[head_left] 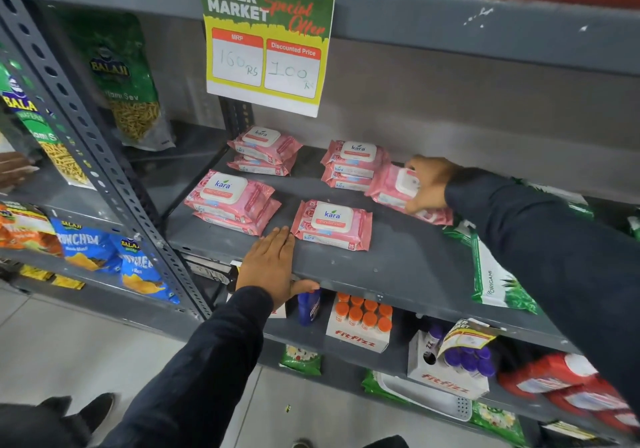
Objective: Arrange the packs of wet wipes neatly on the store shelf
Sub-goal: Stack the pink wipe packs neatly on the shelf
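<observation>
Pink packs of wet wipes lie on the grey metal shelf (398, 267). A stack of them sits at the back left (265, 149), another at the back middle (353, 165), a third at the front left (230, 201). A single pack (331, 225) lies at the front middle. My right hand (427, 182) grips a tilted pink pack (391, 187) just right of the back middle stack. My left hand (272, 264) lies flat on the shelf's front edge, fingers together, holding nothing, between the front left stack and the single pack.
Green and white wipe packs (495, 281) lie at the shelf's right end under my right sleeve. A price sign (266, 45) hangs from the shelf above. Snack bags (124, 80) fill the left bay. Boxes of bottles (362, 323) stand on the shelf below.
</observation>
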Demonstrator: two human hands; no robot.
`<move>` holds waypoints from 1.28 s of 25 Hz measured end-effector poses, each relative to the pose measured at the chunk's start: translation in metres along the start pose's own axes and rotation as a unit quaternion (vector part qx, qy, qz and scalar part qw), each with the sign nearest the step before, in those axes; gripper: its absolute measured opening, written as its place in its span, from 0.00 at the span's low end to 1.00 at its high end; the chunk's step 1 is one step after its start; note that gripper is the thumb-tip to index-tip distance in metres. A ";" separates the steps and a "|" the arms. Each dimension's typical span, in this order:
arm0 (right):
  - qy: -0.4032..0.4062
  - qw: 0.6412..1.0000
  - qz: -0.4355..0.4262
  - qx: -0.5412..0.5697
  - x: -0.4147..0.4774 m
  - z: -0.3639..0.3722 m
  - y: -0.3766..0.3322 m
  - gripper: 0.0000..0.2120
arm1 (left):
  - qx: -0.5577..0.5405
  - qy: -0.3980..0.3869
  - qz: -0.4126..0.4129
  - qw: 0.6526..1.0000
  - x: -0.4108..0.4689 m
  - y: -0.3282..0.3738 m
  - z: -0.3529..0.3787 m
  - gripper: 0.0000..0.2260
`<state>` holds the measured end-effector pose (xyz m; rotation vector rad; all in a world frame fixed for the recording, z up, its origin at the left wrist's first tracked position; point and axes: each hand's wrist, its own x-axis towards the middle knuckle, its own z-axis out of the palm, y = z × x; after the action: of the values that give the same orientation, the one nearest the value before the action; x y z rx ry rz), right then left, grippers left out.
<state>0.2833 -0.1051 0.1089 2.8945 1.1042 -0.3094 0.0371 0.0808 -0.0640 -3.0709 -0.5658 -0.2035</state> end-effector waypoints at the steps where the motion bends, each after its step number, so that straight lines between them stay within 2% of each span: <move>1: 0.015 1.000 -0.017 0.014 0.002 -0.008 -0.012 0.35 | 0.003 0.000 0.002 1.000 0.000 0.000 0.000 0.52; 4: 0.025 0.996 -0.081 0.016 0.007 -0.013 -0.057 0.37 | 0.002 0.008 0.005 1.000 0.000 0.001 0.000 0.52; 6: 0.003 0.994 -0.113 -0.008 0.011 -0.005 -0.086 0.40 | -0.002 0.010 0.006 1.000 0.000 0.000 0.000 0.52; 11: -0.051 0.987 -0.147 -0.029 0.016 0.023 -0.122 0.30 | 0.007 0.012 0.007 1.000 0.001 -0.001 0.001 0.52; 14: -0.062 0.987 -0.146 -0.028 0.017 0.027 -0.122 0.35 | 0.009 0.015 0.005 1.000 0.002 -0.002 0.001 0.52; 17: -0.097 0.984 -0.149 -0.025 0.017 0.017 -0.119 0.48 | 0.009 0.017 0.005 1.000 0.002 -0.002 0.002 0.52; 19: -0.088 0.985 -0.147 -0.012 0.016 0.001 -0.119 0.52 | 0.002 0.015 0.007 1.000 0.002 -0.002 0.003 0.52; 23: -0.037 0.993 -0.108 -0.015 0.016 -0.027 -0.122 0.40 | 0.003 0.026 0.008 1.000 0.002 -0.003 0.005 0.51; 28: -0.102 0.980 -0.122 -0.116 0.011 -0.010 -0.140 0.35 | 0.003 0.017 0.003 1.000 0.001 -0.002 0.003 0.51; 32: -0.091 0.970 -0.150 -0.166 0.009 0.000 -0.146 0.30 | -0.003 0.004 0.004 1.000 0.002 -0.001 0.001 0.52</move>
<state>0.1937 0.0100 0.1133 2.3585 1.4063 -0.3495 0.0383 0.0828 -0.0644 -3.0768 -0.5524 -0.2181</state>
